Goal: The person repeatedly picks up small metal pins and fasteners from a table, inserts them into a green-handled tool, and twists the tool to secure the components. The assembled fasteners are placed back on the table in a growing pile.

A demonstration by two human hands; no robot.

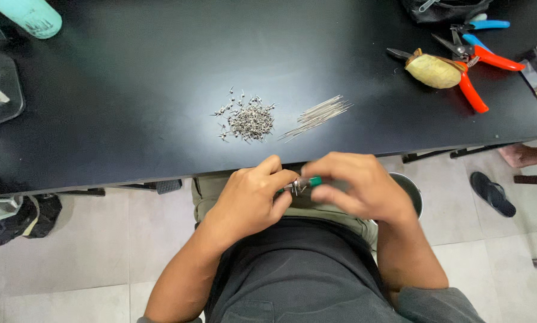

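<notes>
Holding a small metal part with a green piece between them, both hands meet just below the near edge of the black surface, over the person's lap; the left hand is curled with its thumb and forefinger pinched on the metal end, and the right hand is closed around the green end, its fingers slightly blurred, so exactly how it grips cannot be told. By the look of it the step in hand is fitting or working one small piece by fingertip, away from the stock on the surface. That stock lies just ahead of the hands: a heap of tiny metal fittings and, just beside it to the right, a fanned bundle of thin metal pins, the two apart. Well off at the far right are red-handled pliers with a yellowish wrapped lump against them, and blue-handled cutters. Any next move would call for a fine pinch and steady alignment, since the parts are small and slip easily
</notes>
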